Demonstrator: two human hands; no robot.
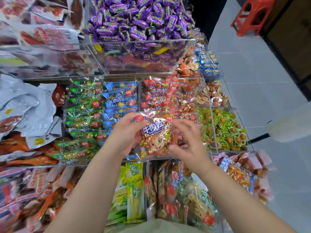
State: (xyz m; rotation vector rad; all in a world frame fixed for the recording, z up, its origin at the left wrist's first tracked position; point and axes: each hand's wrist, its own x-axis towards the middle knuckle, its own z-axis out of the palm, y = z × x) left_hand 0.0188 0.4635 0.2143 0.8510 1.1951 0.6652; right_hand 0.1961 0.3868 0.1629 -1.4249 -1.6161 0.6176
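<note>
Beef-cube packet, red and shiny, is held up flat and facing the camera. It hangs over the front of the clear bins, just below the bin of matching red packets. The left hand has it by the upper left edge, fingers curled behind and thumb in front, a firm grip. The right hand sits at the packet's right edge with its fingers bent over it, but it is blurred (so I cannot tell whether it really grips). The only open room is above the display, because the bins sit wall to wall. Blue packets and green packets fill the bins to the left. Small green-and-orange snacks crowd the bin on the right, and yellow-green packs stand below the wrists. Purple sweets are heaped at the back. Off to the right are bare floor tiles and a red stool, well apart.
</note>
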